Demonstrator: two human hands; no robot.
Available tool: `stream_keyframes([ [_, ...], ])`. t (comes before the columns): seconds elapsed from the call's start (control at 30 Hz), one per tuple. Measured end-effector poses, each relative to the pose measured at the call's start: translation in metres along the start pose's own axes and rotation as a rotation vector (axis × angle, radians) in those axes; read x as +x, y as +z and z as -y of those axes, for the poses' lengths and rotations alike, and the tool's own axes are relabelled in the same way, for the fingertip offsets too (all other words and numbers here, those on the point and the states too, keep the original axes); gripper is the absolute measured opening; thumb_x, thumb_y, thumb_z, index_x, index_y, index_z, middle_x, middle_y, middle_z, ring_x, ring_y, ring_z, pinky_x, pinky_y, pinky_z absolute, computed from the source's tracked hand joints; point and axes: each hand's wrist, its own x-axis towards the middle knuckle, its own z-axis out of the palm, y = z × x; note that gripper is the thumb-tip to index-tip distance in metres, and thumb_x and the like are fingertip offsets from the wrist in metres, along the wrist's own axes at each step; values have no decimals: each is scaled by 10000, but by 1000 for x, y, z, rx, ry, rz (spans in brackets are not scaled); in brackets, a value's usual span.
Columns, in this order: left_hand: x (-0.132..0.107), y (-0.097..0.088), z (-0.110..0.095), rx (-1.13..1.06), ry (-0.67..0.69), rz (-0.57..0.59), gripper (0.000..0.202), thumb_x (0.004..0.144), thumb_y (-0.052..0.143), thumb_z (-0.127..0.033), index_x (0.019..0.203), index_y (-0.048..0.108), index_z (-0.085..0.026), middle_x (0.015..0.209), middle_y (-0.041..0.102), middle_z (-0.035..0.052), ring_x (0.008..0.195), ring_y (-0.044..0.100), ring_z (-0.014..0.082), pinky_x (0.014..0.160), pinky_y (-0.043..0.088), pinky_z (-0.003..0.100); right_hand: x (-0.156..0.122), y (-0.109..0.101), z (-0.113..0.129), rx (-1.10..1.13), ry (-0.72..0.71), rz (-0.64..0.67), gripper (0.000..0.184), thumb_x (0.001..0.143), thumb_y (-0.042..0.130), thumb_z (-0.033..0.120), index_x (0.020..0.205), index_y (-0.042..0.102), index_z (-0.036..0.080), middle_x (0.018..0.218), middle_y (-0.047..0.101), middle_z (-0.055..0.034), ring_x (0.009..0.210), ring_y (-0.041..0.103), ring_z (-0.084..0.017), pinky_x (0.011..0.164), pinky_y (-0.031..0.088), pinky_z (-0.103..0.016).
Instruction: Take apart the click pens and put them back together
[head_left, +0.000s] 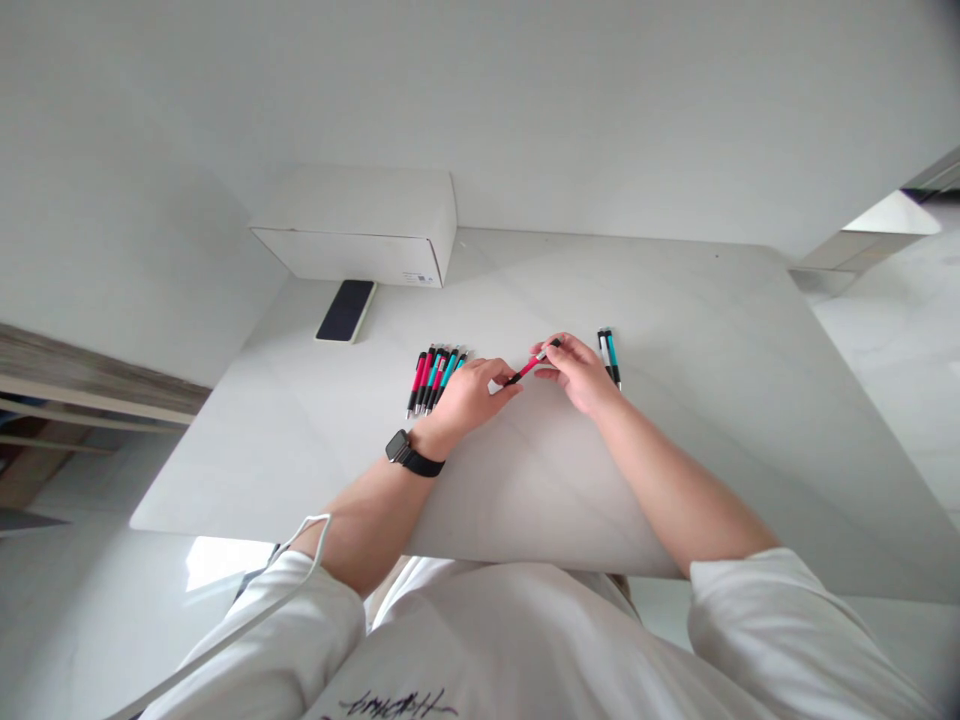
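Observation:
A red and black pen (pixel 531 366) is held slantwise between my two hands, above the middle of the table. My left hand (pixel 480 388) pinches its lower black end. Around its upper end, near the clip, the fingers of my right hand (pixel 576 370) are closed. Just left of my left hand lies a row of several pens (pixel 430 378), red and teal with black grips, partly covered by that hand. To the right of my right hand, two pens (pixel 609 352) lie side by side, one with a white clip showing and one teal.
A white box (pixel 352 255) stands at the back left of the white marbled table (pixel 720 420), against the wall. In front of it lies a phone (pixel 346 311) with a dark screen. A white cable (pixel 300 575) runs along my left arm.

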Motion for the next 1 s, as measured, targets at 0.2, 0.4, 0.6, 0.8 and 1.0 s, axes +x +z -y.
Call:
stream_keyframes([
  [0.2,-2,0,-8,-61,112,131,301,1025,600,-515,1047,709,-235,994,767,51,913,711,209,887,543,354,0,6,-11,26,115,-37,606,842,791,626,1315,602,298,958,769,-35,770,720,-195,682,616,-343],
  [0.4,0,3,-5,-38,116,148,356,1070,494,-516,1052,714,-237,1011,764,67,941,708,217,895,541,365,11,-16,-4,35,22,-231,785,824,777,661,1484,453,388,966,758,5,723,704,-166,675,602,-327],
  [0.6,0,8,-1,-33,122,131,313,1073,497,-456,1041,719,-238,1014,756,73,963,704,221,918,545,368,12,-21,1,82,-36,-213,638,827,781,646,1350,539,372,974,749,12,712,688,-143,660,580,-297],
  [0.8,0,10,2,-20,110,156,278,1065,507,-406,1036,720,-230,1014,755,68,964,696,222,900,537,358,12,-20,3,117,-38,-212,648,816,797,646,1337,532,366,968,754,16,714,686,-140,647,570,-277],
  [1.0,-1,10,2,-10,113,166,234,1055,523,-352,1021,720,-230,1003,756,56,953,695,215,891,523,343,10,-23,9,103,-42,-192,629,834,786,640,1349,536,378,974,753,17,718,684,-138,659,565,-280],
])
